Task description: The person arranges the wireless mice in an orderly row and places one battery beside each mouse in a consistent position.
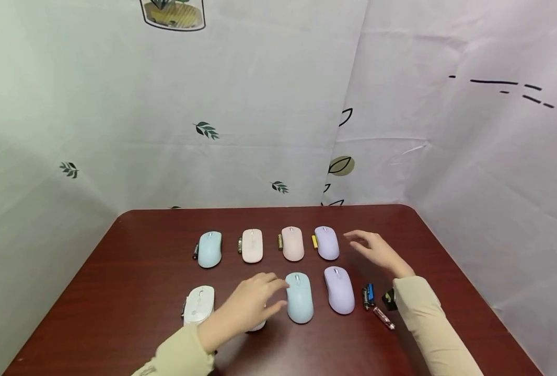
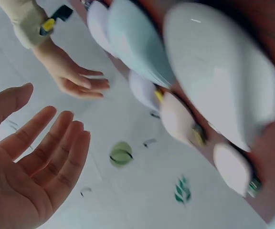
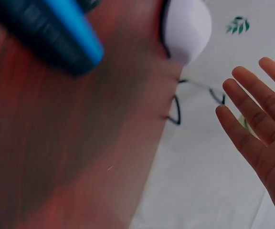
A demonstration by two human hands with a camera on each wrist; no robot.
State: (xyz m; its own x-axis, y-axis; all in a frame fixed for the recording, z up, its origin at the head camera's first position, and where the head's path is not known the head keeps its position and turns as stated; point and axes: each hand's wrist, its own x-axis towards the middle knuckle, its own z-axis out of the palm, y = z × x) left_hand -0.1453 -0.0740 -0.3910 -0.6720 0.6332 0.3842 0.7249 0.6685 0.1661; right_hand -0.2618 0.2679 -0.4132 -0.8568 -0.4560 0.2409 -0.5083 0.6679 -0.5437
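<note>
My left hand hovers with loosely bent fingers over the front row of computer mice, holding nothing. Beneath it a white mouse is mostly hidden; its fingertips are by a light blue mouse. In the left wrist view the palm is bare, apart from the white mouse. My right hand, also with nothing in it, is raised to the right of the back purple mouse. A front purple mouse lies left of several loose batteries, one of them blue.
In the back row are a blue mouse, a cream mouse and a pink mouse, each with a battery at its left side. Front left lies another white mouse. The red-brown table meets a white curtain behind.
</note>
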